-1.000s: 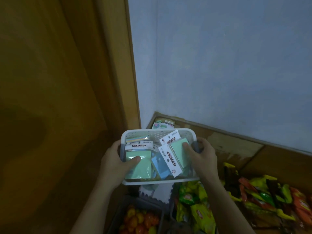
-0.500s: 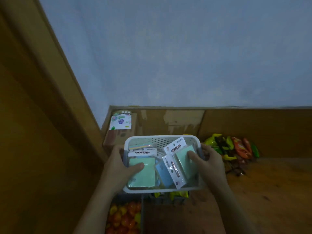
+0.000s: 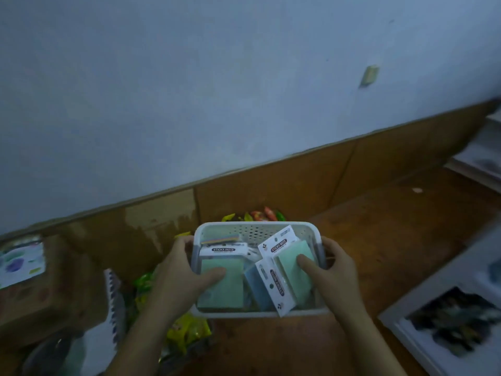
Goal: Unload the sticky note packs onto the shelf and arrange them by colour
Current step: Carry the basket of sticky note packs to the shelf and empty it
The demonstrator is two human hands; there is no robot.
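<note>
Above the wooden shelf (image 3: 393,240), left hand (image 3: 180,275) and right hand (image 3: 332,272) grip a white basket (image 3: 254,229) of green sticky note packs (image 3: 223,283).

White basket (image 3: 320,240), dot-perforated at 12 o'clock. Inside: mint-green pack (image 3: 222,290) at 8 o'clock, second mint-green pack (image 3: 291,283) at 3, blue pack (image 3: 256,287) between, rainbow-striped pack (image 3: 221,239) at 11. Orange-brown shelf (image 3: 393,226). Blue-grey wall (image 3: 217,90).

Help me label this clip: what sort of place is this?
Likely a small shop or stockroom: a wooden shelf holds heaped snack packets and stacked printed sheets, with a basket of packaged sticky notes.
</note>
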